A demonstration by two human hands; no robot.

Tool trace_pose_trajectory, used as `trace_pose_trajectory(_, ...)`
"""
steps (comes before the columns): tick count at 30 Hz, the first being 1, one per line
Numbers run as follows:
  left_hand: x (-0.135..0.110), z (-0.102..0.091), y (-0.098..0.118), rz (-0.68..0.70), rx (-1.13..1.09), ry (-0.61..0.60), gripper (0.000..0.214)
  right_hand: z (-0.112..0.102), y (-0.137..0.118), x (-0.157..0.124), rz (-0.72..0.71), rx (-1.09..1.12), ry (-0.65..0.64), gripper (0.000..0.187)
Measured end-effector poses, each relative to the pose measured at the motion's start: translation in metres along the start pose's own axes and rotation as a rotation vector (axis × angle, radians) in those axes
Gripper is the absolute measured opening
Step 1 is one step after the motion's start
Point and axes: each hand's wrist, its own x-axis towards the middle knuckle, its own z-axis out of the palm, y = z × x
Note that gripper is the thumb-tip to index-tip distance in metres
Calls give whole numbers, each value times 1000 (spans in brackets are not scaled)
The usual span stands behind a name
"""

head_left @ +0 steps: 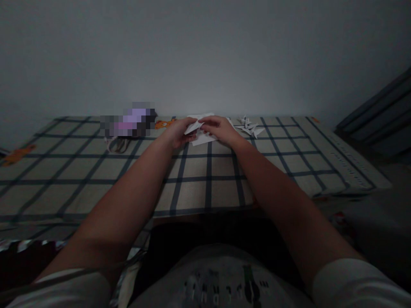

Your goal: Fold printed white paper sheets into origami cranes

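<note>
Between my two hands is a small folded piece of white paper (pixel 193 127), raised a little over the table. My left hand (pixel 182 131) grips it from the left, thumb and fingers closed around its edge. From the right, my right hand (pixel 218 128) pinches the same paper with its fingertips. Under and behind the hands lie flat white paper sheets (pixel 205 137), partly covered by them. Just right of my right hand sits a small cluster of folded white paper figures (pixel 250 127) with pointed tips.
A checked cloth (pixel 205 179) covers the table, which meets a plain wall (pixel 205 55). At the left back lies a blurred-out purple item (pixel 133 121) with a looped cord (pixel 118 146). Dark slatted furniture (pixel 382 115) stands at the far right.
</note>
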Motion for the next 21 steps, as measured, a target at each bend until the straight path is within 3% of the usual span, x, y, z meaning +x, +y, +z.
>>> trace_pose_trajectory(4, 0, -1, 1, -36, -16, -6, 10, -1, -2, -2, -7, 26, -20, 22)
trace_pose_trajectory(9, 1, -5, 2, -32, -17, -44, 6, -8, -8, -5, -107, -207, 39, 16)
trace_pose_trajectory(13, -1, -6, 1, 27, 11, -61, 17, -8, -11, -6, -96, -246, 46, 17)
trace_pose_trajectory(21, 2, -10, -2, 80, 99, -119, 18, -13, -9, -4, -21, -186, -25, 16)
